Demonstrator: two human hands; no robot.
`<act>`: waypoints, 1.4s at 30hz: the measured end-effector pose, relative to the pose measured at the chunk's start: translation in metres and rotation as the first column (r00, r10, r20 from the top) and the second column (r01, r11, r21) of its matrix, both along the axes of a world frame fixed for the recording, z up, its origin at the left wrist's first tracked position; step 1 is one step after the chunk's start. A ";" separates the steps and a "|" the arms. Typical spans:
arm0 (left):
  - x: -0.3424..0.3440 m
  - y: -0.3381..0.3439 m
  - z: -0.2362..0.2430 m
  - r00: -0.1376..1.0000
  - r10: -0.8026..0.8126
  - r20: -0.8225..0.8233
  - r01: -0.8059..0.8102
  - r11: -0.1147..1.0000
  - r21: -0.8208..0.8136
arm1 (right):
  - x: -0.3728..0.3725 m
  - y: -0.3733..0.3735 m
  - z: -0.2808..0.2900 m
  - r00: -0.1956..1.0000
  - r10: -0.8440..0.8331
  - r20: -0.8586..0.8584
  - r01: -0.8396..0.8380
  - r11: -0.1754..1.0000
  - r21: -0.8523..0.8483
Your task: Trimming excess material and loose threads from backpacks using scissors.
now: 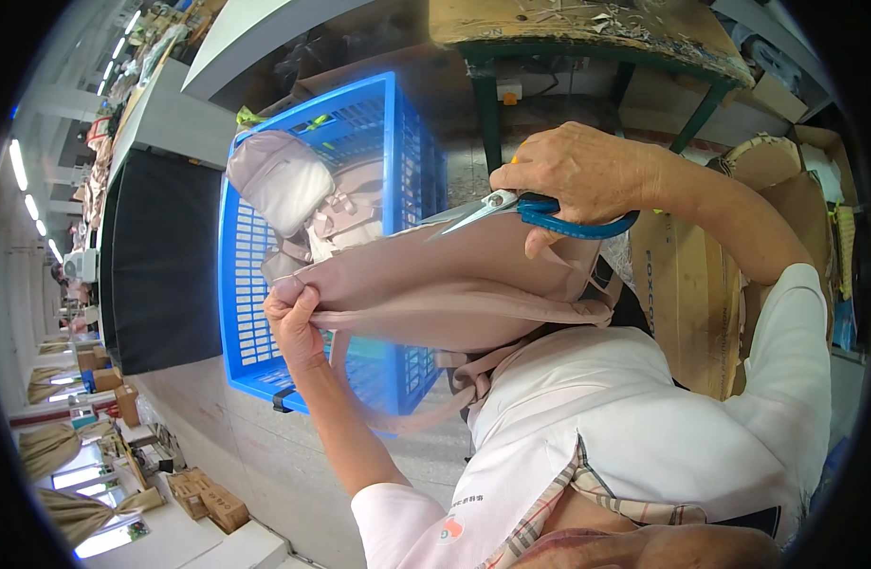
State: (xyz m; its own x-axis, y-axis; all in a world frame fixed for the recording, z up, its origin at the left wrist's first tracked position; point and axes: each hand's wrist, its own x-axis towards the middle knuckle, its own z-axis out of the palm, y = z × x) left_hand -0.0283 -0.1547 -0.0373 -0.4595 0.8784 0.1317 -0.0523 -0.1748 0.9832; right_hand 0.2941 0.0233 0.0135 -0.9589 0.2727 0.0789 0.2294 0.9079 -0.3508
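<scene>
A dusty-pink fabric bag point(435, 284) with straps is stretched across in front of my body. My left hand point(298, 318) is closed on its left corner, thumb pressed on the fabric. My right hand point(582, 175) is wrapped round a pair of scissors point(568, 220) with blue handles. Their blades are parted and point left, along the bag's upper edge; I cannot tell whether they touch it. A pink strap point(416, 417) hangs below the bag. Something small and orange shows by my right fingers, too little to name.
Beyond the bag stands a blue plastic crate point(394, 142) holding more pink and white bags point(284, 180). A worn green-edged table point(587, 28) with scraps on it is at the far side. Flat cardboard point(687, 303) lies at the right. A black panel point(160, 266) stands left of the crate.
</scene>
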 end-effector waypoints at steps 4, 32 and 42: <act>-0.001 -0.001 -0.003 0.998 0.050 0.034 -0.050 0.999 -0.003 | -0.004 0.001 -0.004 0.998 0.065 -0.003 -0.065 0.998 0.027; -0.002 -0.020 -0.007 0.997 0.072 0.038 -0.073 0.997 0.024 | -0.046 -0.014 0.007 0.995 0.091 0.030 -0.095 0.982 0.163; 0.001 -0.022 -0.004 0.996 0.083 0.028 -0.083 0.997 0.001 | -0.061 -0.020 0.005 0.992 0.127 0.001 -0.124 0.968 0.217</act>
State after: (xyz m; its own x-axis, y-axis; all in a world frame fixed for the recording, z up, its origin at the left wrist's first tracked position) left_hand -0.0275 -0.1769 -0.0415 -0.5345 0.8367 0.1195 -0.0645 -0.1813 0.9813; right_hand 0.2328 0.0029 0.0189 -0.9828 0.1251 0.1355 0.1052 0.9838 -0.1450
